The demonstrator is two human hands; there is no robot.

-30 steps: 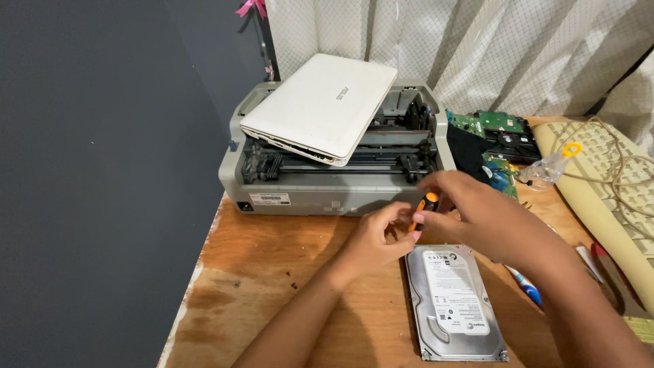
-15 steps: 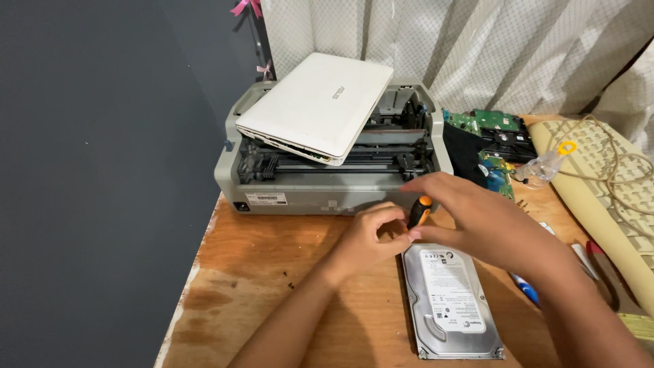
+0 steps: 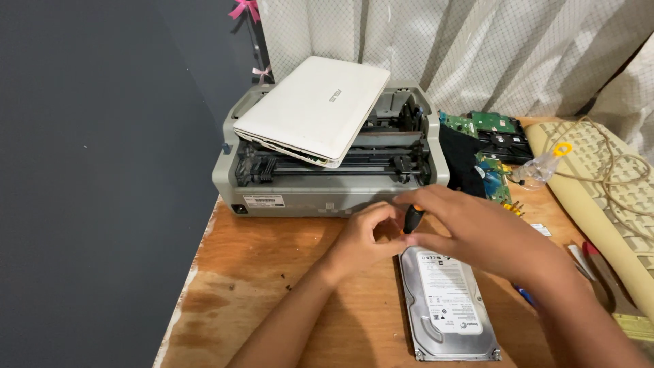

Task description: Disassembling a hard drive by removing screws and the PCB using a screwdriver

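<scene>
A screwdriver [image 3: 413, 219] with a black and orange handle stands at the top edge of a hard drive [image 3: 446, 304], a flat metal box with a dull silver rim and a white label, lying on a worn wooden table [image 3: 272, 272]. The right hand [image 3: 470, 228] closes its fingers around the handle from above. The left hand [image 3: 364, 240] curls its fingers in beside it, fingertips at the lower part of the tool; whether they actually pinch the shaft cannot be made out. The tip is hidden behind both hands.

Behind them sits a grey plastic printer [image 3: 327, 180] with its inner rails exposed, and a closed white laptop [image 3: 313, 109] rests tilted on top of it. To the right lie green circuit boards [image 3: 494, 146] on a black cloth, a small clear plastic bag [image 3: 538, 169] and a beige keyboard [image 3: 599, 177] with a coiled cable over it; the keyboard is cut off at the frame's edge.

The tabletop left of the hands is bare, stained wood with a chipped pale edge, next to a dark wall [image 3: 102, 170].
</scene>
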